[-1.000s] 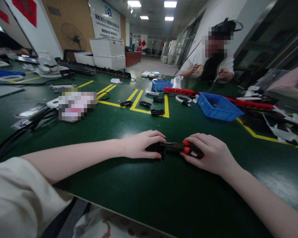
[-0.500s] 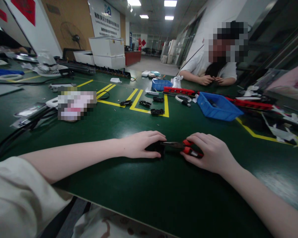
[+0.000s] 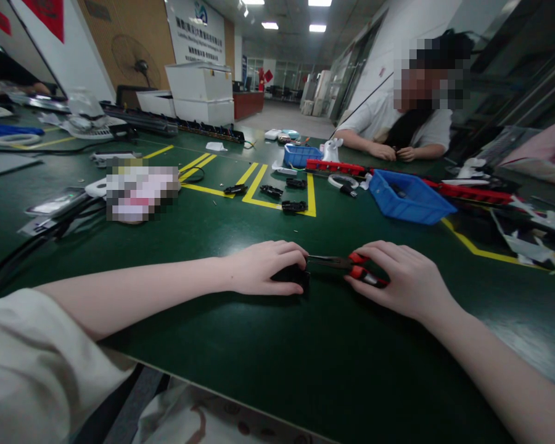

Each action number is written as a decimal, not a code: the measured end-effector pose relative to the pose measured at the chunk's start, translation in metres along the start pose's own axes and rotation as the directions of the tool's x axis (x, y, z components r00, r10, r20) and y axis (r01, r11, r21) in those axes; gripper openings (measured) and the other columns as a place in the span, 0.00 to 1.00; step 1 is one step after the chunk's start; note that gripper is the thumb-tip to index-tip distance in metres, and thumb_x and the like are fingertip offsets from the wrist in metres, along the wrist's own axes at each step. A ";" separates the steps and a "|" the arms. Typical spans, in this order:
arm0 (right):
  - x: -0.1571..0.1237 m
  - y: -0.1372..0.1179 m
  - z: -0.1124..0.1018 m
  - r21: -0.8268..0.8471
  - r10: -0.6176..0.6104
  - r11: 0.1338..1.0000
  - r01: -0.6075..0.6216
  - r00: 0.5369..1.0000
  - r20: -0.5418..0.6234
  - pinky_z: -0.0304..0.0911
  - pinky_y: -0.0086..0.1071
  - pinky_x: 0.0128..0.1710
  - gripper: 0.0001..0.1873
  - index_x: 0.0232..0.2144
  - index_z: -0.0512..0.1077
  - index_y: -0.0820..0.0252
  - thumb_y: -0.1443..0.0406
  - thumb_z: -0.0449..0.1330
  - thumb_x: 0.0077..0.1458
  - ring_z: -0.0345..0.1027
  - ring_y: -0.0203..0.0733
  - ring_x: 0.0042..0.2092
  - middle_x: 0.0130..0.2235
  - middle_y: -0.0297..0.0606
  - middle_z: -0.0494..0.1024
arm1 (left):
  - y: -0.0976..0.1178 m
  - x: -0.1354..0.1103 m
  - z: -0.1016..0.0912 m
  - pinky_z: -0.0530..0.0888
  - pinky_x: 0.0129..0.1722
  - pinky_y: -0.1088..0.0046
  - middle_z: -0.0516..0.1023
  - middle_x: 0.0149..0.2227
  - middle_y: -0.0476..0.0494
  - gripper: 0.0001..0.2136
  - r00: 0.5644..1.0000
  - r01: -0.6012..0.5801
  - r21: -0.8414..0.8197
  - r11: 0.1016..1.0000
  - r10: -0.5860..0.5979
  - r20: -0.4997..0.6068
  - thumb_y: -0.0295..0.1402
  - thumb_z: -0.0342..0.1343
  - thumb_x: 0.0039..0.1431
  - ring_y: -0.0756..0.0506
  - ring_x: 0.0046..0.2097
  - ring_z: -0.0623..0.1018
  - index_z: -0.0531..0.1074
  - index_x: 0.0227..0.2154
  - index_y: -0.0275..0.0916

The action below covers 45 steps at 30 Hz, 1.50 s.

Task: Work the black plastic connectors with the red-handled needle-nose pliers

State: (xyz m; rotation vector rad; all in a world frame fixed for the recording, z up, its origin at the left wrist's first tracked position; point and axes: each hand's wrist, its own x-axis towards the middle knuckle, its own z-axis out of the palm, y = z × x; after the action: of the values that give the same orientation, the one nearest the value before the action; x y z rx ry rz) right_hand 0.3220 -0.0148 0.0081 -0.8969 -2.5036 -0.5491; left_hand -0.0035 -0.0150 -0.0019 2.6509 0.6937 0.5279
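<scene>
My left hand (image 3: 272, 266) is closed around a small black part (image 3: 292, 275) low over the green tabletop (image 3: 259, 345); the fingers cover most of it, and its exact kind is hidden. In my right hand (image 3: 402, 277) is a pair of long-nose pliers (image 3: 367, 276) with red and black handles. Their dark jaws point left and reach the fingertips of my left hand, near the upper edge of the black part. Whether the tips touch the part I cannot tell. Beyond my hands lie several similar black parts, one (image 3: 295, 206) beside a yellow tape line.
A blue bin (image 3: 409, 200) stands to the right, with a smaller blue basket (image 3: 300, 155) farther back. Red strips (image 3: 337, 168) run behind them. Left are a pixelated pinkish item (image 3: 141, 192) and dark cables (image 3: 32, 262). A person (image 3: 398, 132) sits across the table.
The pliers and my right hand have shifted slightly right and up, their tips moving away from the black part's front end. My left hand stays nearly in place, still around the part.
</scene>
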 end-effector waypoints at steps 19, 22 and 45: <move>-0.002 0.004 -0.003 -0.015 0.075 0.997 -0.074 0.997 0.031 0.67 0.40 0.34 0.17 0.43 0.75 0.56 0.50 0.61 0.62 0.76 0.47 0.36 0.42 0.45 0.83 | 0.000 -0.001 0.002 0.70 0.58 0.60 0.79 0.55 0.39 0.21 0.996 0.069 0.077 0.995 -0.063 -0.070 0.45 0.60 0.67 0.39 0.56 0.78 0.71 0.57 0.39; -0.001 0.004 -0.009 -0.001 0.072 0.997 -0.073 0.996 0.047 0.67 0.40 0.35 0.17 0.43 0.76 0.56 0.50 0.62 0.62 0.76 0.48 0.36 0.43 0.45 0.83 | 0.000 0.000 0.003 0.70 0.57 0.59 0.78 0.56 0.37 0.25 0.996 0.071 0.069 0.995 -0.068 -0.056 0.50 0.62 0.65 0.37 0.56 0.77 0.71 0.59 0.39; 0.002 -0.002 -0.010 0.007 0.081 0.997 -0.082 0.994 0.080 0.65 0.41 0.32 0.17 0.43 0.76 0.55 0.49 0.60 0.62 0.75 0.48 0.35 0.42 0.44 0.83 | 0.017 0.020 0.001 0.70 0.52 0.59 0.79 0.47 0.44 0.12 0.964 0.265 -0.014 0.964 -0.265 -0.031 0.42 0.62 0.66 0.40 0.51 0.77 0.80 0.44 0.40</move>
State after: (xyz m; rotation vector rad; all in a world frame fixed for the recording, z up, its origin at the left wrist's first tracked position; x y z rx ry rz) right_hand 0.3216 -0.0199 0.0167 -1.0308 -2.5248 -0.4828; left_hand 0.0193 -0.0186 0.0092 2.4908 1.0339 0.4962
